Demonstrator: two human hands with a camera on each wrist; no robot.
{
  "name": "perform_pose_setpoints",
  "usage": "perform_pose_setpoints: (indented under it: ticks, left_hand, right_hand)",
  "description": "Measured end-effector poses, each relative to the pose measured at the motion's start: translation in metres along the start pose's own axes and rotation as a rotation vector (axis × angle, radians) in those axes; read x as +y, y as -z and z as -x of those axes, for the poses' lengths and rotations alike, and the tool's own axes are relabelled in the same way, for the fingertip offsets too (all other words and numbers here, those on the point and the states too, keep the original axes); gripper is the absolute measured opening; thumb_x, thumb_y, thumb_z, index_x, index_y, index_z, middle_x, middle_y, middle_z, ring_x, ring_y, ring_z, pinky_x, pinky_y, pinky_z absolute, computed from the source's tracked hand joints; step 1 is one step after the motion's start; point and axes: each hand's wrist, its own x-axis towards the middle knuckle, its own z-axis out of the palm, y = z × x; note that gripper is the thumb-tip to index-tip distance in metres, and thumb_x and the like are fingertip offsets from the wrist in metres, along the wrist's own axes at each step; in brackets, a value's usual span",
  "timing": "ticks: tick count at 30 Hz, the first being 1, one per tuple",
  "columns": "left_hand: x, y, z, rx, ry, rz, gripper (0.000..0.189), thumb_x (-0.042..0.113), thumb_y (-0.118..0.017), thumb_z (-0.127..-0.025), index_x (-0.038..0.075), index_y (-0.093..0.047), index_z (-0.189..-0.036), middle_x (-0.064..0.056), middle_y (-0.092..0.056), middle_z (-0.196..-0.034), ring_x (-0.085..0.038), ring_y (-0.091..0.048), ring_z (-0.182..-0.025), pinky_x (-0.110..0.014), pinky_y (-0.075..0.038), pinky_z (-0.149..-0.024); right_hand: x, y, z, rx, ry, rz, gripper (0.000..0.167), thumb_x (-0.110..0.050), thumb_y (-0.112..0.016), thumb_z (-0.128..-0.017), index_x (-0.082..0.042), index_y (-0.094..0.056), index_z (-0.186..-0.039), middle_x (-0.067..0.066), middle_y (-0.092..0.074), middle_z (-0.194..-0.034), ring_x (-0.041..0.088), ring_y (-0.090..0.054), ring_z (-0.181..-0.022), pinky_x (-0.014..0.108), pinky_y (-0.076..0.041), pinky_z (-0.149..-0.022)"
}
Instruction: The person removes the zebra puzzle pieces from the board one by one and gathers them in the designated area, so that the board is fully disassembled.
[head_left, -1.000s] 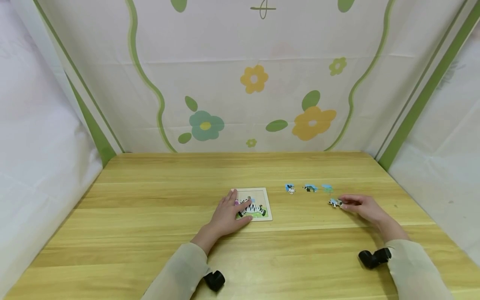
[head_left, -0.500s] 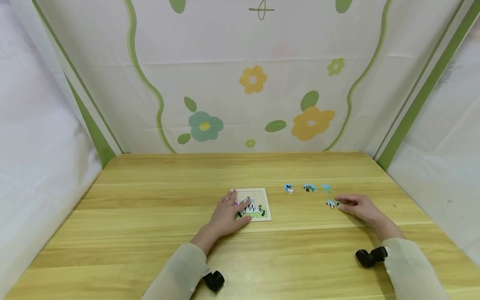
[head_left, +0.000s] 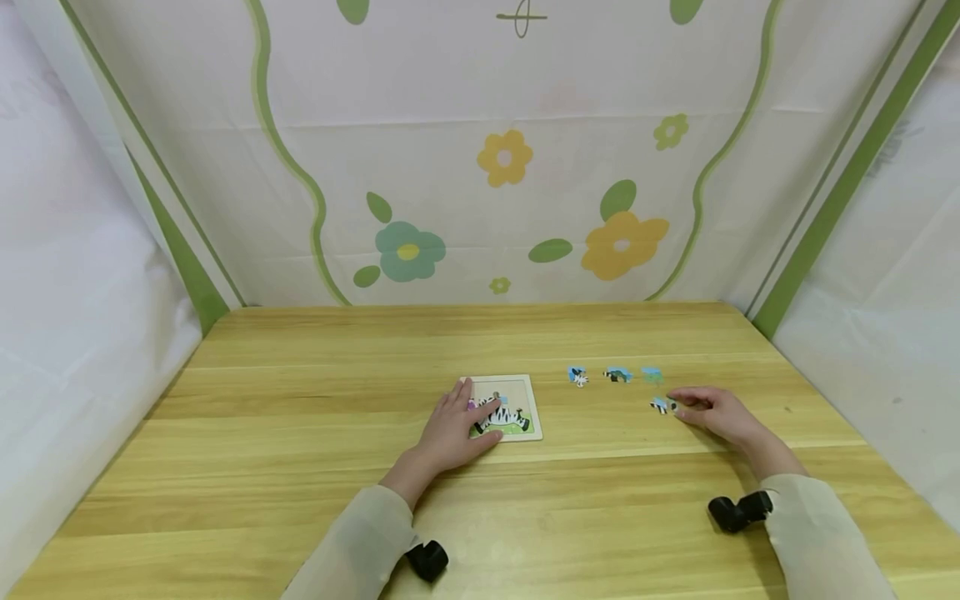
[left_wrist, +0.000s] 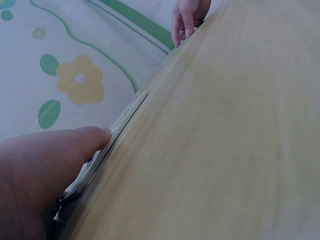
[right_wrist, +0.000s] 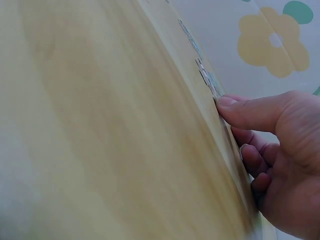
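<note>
A small square zebra puzzle board (head_left: pixel 525 427) with a pale frame lies on the table in the head view. My left hand (head_left: pixel 450 429) rests across its left side, fingers spread, covering part of the picture. In the left wrist view the thumb (left_wrist: pixel 92 139) lies along the board's edge. To the right, my right hand (head_left: pixel 716 412) pinches a blue, black and white puzzle piece (head_left: pixel 658 406) at its right end, low on the table. The right wrist view shows the thumb (right_wrist: pixel 250 111) at the piece's edge and the other fingers curled underneath.
Three more puzzle pieces lie in a row beyond the right hand: a striped one (head_left: pixel 577 376), a dark green and blue one (head_left: pixel 617 374) and a light blue-green one (head_left: pixel 652 375). A flower-printed cloth (head_left: pixel 562 167) stands behind the wooden table (head_left: pixel 300 400).
My right hand and the puzzle piece have shifted slightly left along the table. The left hand stays on the board. The head view has drifted a little.
</note>
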Motion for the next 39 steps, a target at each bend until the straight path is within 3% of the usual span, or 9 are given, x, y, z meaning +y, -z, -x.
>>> perform_pose_setpoints:
  ticks: [4, 9, 13, 18, 25, 30, 39]
  left_hand:
    - [0.0, 0.0, 0.0, 0.001, -0.003, -0.003, 0.051, 0.046, -0.046, -0.084, 0.023, -0.044, -0.129, -0.024, -0.012, -0.138, -0.032, -0.005, -0.127, -0.046, -0.008, -0.099]
    - [0.0, 0.0, -0.001, 0.002, -0.008, -0.006, 0.051, 0.046, -0.046, -0.084, 0.022, -0.044, -0.128, -0.024, -0.013, -0.138, -0.032, -0.006, -0.127, -0.046, -0.009, -0.099]
    - [0.0, -0.001, -0.001, 0.002, -0.003, -0.002, 0.051, 0.047, -0.046, -0.084, 0.023, -0.043, -0.129, -0.024, -0.012, -0.138, -0.032, -0.005, -0.127, -0.045, -0.008, -0.099]
    - [0.001, -0.001, -0.001, -0.001, 0.004, -0.003, 0.051, 0.049, -0.045, -0.084, 0.025, -0.042, -0.129, -0.022, -0.011, -0.139, -0.03, -0.004, -0.128, -0.044, -0.007, -0.099]
    - [0.0, -0.002, 0.0, 0.009, 0.003, -0.005, 0.051, 0.048, -0.046, -0.083, 0.024, -0.044, -0.129, -0.023, -0.012, -0.138, -0.03, -0.005, -0.127, -0.045, -0.008, -0.099]
    - [-0.001, -0.003, 0.0, 0.016, 0.003, -0.004, 0.051, 0.048, -0.047, -0.083, 0.025, -0.044, -0.128, -0.023, -0.014, -0.138, -0.031, -0.006, -0.127, -0.045, -0.009, -0.099]
    - [-0.005, -0.002, 0.0, 0.027, 0.018, 0.012, 0.058, 0.049, -0.049, -0.081, 0.02, -0.041, -0.131, -0.02, -0.016, -0.139, -0.029, -0.008, -0.127, -0.043, -0.011, -0.099]
  right_hand:
    - [0.001, 0.0, 0.0, 0.001, -0.004, -0.007, 0.041, -0.02, -0.059, -0.082, 0.005, -0.052, -0.115, 0.02, -0.051, -0.107, 0.023, -0.045, -0.092, 0.027, -0.04, -0.071]
    - [-0.004, 0.002, 0.002, -0.002, -0.036, -0.095, 0.047, -0.019, -0.06, -0.082, 0.006, -0.047, -0.119, 0.018, -0.051, -0.101, 0.016, -0.046, -0.085, 0.025, -0.04, -0.067]
    - [-0.009, 0.007, 0.002, -0.004, -0.053, -0.138, 0.05, -0.023, -0.056, -0.084, 0.005, -0.042, -0.124, 0.016, -0.051, -0.097, 0.016, -0.048, -0.082, 0.028, -0.041, -0.067]
    - [-0.018, 0.01, 0.0, -0.005, -0.044, -0.199, 0.054, -0.027, -0.052, -0.086, 0.002, -0.036, -0.128, 0.015, -0.049, -0.103, 0.019, -0.051, -0.084, 0.035, -0.044, -0.068]
    - [-0.05, 0.002, -0.01, -0.022, 0.02, -0.262, 0.054, -0.028, -0.052, -0.087, 0.0, -0.036, -0.13, 0.021, -0.044, -0.111, 0.023, -0.049, -0.093, 0.045, -0.037, -0.079]
    - [-0.074, -0.013, -0.021, -0.082, 0.107, -0.338, 0.051, -0.022, -0.054, -0.086, 0.002, -0.038, -0.128, 0.025, -0.045, -0.108, 0.03, -0.049, -0.093, 0.042, -0.04, -0.08]
    - [-0.121, -0.043, -0.035, -0.165, 0.221, -0.434, 0.044, -0.013, -0.056, -0.085, 0.003, -0.044, -0.124, 0.026, -0.049, -0.099, 0.019, -0.05, -0.085, 0.039, -0.041, -0.079]
